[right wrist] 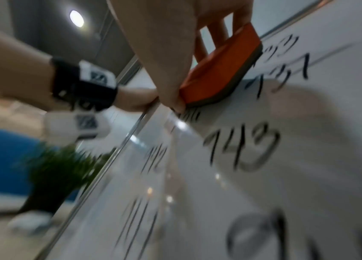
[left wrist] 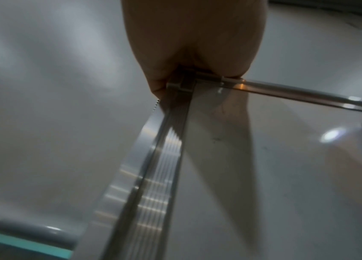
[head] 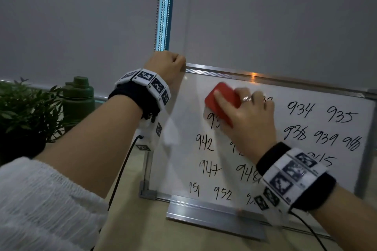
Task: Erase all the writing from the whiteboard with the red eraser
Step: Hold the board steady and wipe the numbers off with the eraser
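A silver-framed whiteboard (head: 306, 82) stands propped on the table, covered with rows of black handwritten numbers (head: 322, 112). Its upper left area is wiped bare. My right hand (head: 247, 116) grips the red eraser (head: 221, 98) and presses it flat on the board near the upper left, over the start of the second row. The right wrist view shows the eraser (right wrist: 217, 70) with its grey felt on the surface, thumb and fingers curled round it. My left hand (head: 167, 65) clutches the board's top left corner (left wrist: 184, 84).
A green bottle (head: 78, 98) and a leafy plant (head: 24, 106) stand left of the board. Grey roller blinds with a bead chain (head: 158, 8) hang behind. An aluminium pen tray (head: 214, 216) juts from the board's bottom edge. Cables trail from both wristbands.
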A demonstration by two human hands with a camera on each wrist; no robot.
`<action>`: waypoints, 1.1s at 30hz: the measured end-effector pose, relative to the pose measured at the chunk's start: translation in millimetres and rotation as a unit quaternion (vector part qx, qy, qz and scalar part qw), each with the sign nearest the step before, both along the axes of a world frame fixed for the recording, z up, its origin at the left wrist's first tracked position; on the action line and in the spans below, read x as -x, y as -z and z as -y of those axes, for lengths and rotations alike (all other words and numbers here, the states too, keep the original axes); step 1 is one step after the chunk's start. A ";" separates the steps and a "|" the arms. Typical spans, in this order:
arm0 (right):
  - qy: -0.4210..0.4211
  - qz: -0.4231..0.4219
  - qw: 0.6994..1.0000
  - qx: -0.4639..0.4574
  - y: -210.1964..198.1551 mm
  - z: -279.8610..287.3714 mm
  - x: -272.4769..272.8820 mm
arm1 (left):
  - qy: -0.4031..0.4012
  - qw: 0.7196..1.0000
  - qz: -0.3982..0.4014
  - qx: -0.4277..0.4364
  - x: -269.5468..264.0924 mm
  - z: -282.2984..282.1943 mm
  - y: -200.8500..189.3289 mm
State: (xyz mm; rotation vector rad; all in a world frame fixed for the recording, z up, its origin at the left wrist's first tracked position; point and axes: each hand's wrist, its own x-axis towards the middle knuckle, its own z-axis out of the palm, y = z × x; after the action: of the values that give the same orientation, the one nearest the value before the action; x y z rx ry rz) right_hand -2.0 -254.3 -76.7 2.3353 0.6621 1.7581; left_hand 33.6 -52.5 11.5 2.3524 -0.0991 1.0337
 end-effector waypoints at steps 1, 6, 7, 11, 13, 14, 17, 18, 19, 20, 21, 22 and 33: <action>-0.015 -0.009 0.999 0.050 17.2 -1.0 1.4 | -0.003 1.000 0.004 -0.001 -0.3 0.2 0.2; -0.035 -0.048 0.978 0.198 41.8 4.7 6.8 | -0.005 1.000 0.008 -0.004 -3.2 -0.9 1.2; -0.026 -0.033 0.986 0.162 28.6 5.2 4.9 | -0.004 1.000 0.010 -0.007 -3.1 -1.0 1.5; 0.014 -0.011 0.998 -0.057 -15.2 3.1 -1.0 | -0.004 1.000 0.010 -0.009 -1.4 -0.2 1.5; -0.005 -0.004 0.999 -0.047 3.6 -5.7 0.5 | -0.007 1.000 0.012 -0.009 -0.6 -0.1 2.1; -0.027 -0.004 1.000 -0.004 22.4 -10.5 2.2 | -0.007 1.000 0.014 -0.012 -0.4 0.0 2.1; -0.053 -0.049 0.984 0.165 70.4 -14.8 13.7 | -0.001 1.000 0.012 -0.014 0.2 -0.3 2.9; -0.054 -0.063 0.980 0.180 70.2 -11.8 13.8 | 0.001 1.000 0.014 -0.011 0.6 -1.1 3.3; -0.055 -0.061 0.982 0.169 61.4 -9.0 13.0 | 0.001 1.000 0.017 -0.010 1.2 -1.9 3.3; -0.054 -0.052 0.988 0.133 48.4 -6.3 11.6 | 0.000 1.000 0.018 -0.012 2.0 -2.2 3.5; -0.049 -0.038 0.995 0.076 33.1 -4.2 10.0 | 0.000 1.000 0.017 -0.014 2.5 -2.2 3.2; -0.042 -0.030 0.999 0.014 17.1 -0.8 8.4 | 0.001 1.000 0.015 -0.015 3.0 -1.7 2.8; -0.055 -0.051 0.979 0.190 75.4 2.6 10.9 | 0.003 1.000 0.028 -0.013 -1.7 -3.8 4.7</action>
State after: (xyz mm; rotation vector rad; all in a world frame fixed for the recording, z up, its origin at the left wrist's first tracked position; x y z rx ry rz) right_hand -12.9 -256.8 -152.1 2.1661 1.0594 1.4031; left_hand 35.3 -48.7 6.8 2.3454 -0.1401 1.1010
